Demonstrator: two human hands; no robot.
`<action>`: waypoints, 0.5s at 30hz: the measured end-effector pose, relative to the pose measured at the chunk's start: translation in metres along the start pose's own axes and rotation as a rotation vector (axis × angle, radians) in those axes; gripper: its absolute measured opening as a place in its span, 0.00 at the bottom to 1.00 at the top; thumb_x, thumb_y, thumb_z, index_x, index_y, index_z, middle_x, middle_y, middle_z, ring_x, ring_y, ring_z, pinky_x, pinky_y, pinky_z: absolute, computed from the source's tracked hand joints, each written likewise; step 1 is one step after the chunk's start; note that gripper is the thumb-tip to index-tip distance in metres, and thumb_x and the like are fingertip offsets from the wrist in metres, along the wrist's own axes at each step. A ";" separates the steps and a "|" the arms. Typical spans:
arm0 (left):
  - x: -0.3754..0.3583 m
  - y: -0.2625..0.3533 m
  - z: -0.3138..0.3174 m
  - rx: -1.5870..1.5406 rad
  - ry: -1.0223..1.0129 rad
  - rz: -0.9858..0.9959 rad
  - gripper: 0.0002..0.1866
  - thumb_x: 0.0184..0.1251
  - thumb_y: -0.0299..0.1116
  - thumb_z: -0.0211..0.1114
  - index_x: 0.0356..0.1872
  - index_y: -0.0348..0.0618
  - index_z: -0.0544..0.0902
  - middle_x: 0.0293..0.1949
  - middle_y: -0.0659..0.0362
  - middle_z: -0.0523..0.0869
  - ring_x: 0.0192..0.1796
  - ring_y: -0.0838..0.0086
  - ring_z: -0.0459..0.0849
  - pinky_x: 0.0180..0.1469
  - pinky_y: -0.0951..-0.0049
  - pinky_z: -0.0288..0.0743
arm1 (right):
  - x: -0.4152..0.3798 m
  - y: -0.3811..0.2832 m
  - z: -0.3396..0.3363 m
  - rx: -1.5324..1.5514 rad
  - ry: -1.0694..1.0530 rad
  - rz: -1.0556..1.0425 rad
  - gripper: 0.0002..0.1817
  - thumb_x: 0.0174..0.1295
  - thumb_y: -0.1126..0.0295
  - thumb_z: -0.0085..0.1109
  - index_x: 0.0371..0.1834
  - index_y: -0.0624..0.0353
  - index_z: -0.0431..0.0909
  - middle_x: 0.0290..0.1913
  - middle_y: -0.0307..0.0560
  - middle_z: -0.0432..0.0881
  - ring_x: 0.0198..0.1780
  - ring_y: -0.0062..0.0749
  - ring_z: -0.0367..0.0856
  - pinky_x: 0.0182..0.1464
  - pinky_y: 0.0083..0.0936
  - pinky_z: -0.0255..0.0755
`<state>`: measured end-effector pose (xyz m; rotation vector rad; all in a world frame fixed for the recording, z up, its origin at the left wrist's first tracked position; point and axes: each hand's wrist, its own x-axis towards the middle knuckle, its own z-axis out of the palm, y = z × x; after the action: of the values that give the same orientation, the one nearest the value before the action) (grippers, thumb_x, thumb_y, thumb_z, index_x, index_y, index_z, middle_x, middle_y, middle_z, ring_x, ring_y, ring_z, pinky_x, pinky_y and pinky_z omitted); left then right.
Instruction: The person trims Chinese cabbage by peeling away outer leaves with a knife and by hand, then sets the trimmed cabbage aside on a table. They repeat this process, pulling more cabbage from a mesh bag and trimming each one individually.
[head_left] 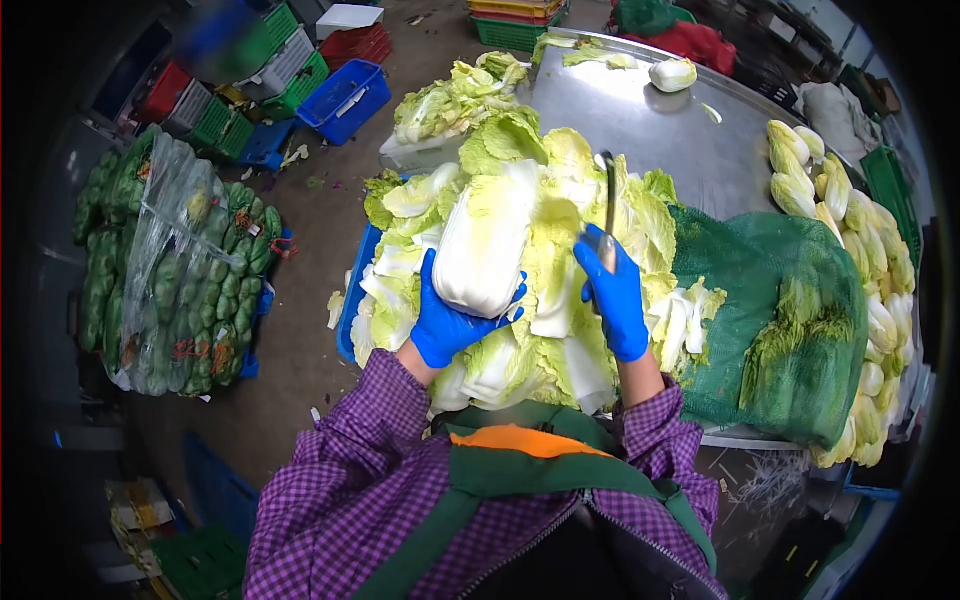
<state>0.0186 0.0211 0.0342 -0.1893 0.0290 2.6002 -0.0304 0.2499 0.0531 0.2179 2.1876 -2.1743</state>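
Observation:
My left hand [450, 325], in a blue glove, cups the base of a pale napa cabbage [485, 245] from below, its leafy end pointing away from me. In my blue-gloved right hand [618, 305] is a knife [610, 185]; its thin, curved dark blade points up and away, to the right of the cabbage and apart from it. Beneath both hands lies a large heap of loose cabbage leaves [580, 360], white and yellow-green. The heap covers most of a blue crate [346, 325], whose left edge shows.
A metal table [590, 100] reaches back, with one cabbage [672, 75] on it. To the right lie a green mesh bag [705, 265] and many piled cabbages [880, 325]. A wrapped stack of bagged cabbages [180, 270] stands left. Plastic crates, including a blue crate [345, 102], sit behind.

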 end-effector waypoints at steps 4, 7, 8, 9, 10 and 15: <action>0.008 -0.017 0.016 0.046 -0.041 -0.030 0.40 0.68 0.66 0.43 0.73 0.51 0.56 0.67 0.45 0.66 0.64 0.48 0.71 0.62 0.42 0.68 | 0.010 -0.032 0.009 0.106 -0.175 0.246 0.28 0.58 0.53 0.66 0.54 0.63 0.75 0.27 0.36 0.75 0.20 0.17 0.69 0.21 0.16 0.61; 0.006 -0.012 0.014 0.511 0.232 -0.010 0.38 0.68 0.57 0.52 0.72 0.45 0.57 0.67 0.49 0.68 0.65 0.56 0.71 0.65 0.53 0.68 | 0.018 -0.017 0.011 0.195 -0.343 0.284 0.19 0.56 0.54 0.67 0.40 0.57 0.76 0.23 0.33 0.73 0.21 0.16 0.67 0.22 0.15 0.60; 0.007 -0.010 0.008 0.774 0.358 0.008 0.39 0.66 0.53 0.58 0.71 0.42 0.59 0.67 0.51 0.68 0.66 0.59 0.70 0.66 0.57 0.67 | 0.016 -0.015 0.009 0.191 -0.340 0.282 0.19 0.56 0.54 0.67 0.40 0.57 0.76 0.23 0.33 0.73 0.21 0.16 0.67 0.22 0.15 0.60; 0.005 -0.016 0.006 0.898 0.288 0.125 0.39 0.61 0.37 0.66 0.70 0.36 0.58 0.66 0.53 0.70 0.66 0.65 0.70 0.67 0.65 0.67 | 0.009 -0.018 0.010 0.153 -0.341 0.232 0.20 0.56 0.55 0.68 0.42 0.58 0.76 0.24 0.34 0.73 0.21 0.16 0.68 0.22 0.15 0.61; 0.001 -0.020 0.004 0.897 0.289 0.127 0.39 0.61 0.37 0.66 0.70 0.36 0.58 0.66 0.53 0.70 0.66 0.65 0.70 0.67 0.65 0.67 | 0.003 -0.019 0.011 0.117 -0.343 0.185 0.21 0.55 0.56 0.69 0.43 0.58 0.77 0.24 0.34 0.73 0.22 0.16 0.68 0.23 0.16 0.61; -0.019 0.000 -0.012 0.975 0.166 0.105 0.46 0.52 0.34 0.71 0.72 0.40 0.57 0.66 0.52 0.69 0.67 0.63 0.69 0.70 0.64 0.62 | -0.009 -0.016 0.001 0.392 -0.427 0.213 0.25 0.59 0.59 0.66 0.56 0.59 0.74 0.33 0.34 0.76 0.23 0.12 0.69 0.21 0.12 0.58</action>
<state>0.0361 0.0114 0.0247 -0.0390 1.3407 2.3518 -0.0235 0.2484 0.0699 -0.0047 1.4446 -2.2490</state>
